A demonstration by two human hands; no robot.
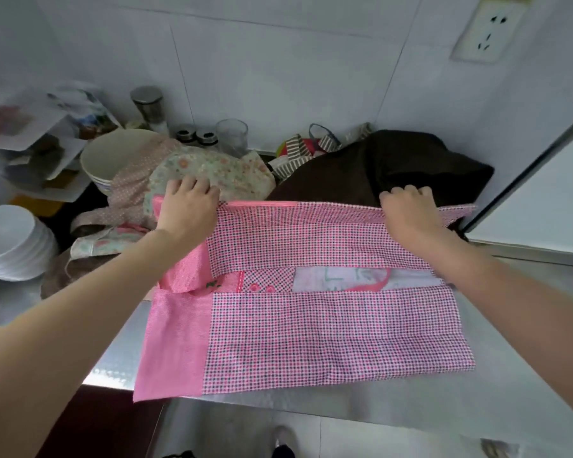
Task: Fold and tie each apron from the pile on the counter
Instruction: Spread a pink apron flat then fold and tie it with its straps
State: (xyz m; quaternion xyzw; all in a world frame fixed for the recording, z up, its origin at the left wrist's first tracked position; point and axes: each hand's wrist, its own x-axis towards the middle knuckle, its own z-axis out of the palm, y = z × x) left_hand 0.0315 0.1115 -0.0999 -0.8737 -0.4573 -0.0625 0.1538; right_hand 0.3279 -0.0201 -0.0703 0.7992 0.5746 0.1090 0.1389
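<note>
Pink checked cotton apron (328,332): spread flat on the steel bench (510,375), far edge folded toward the middle. Left hand (186,206): fingers curled, gripping the far fold near its left end. Right hand (407,209): fingers curled, gripping the same fold near its right end. Behind: floral apron pile (212,173), dark brown cloth (394,166).

Apron (328,332) lies on counter (526,385); pile (212,173) behind, plates (10,242) left.

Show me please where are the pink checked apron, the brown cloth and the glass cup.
pink checked apron (338,335), head view, on its near folded panel.
brown cloth (394,166), head view, on the top of the heap.
glass cup (231,135), head view, on its side wall.
</note>
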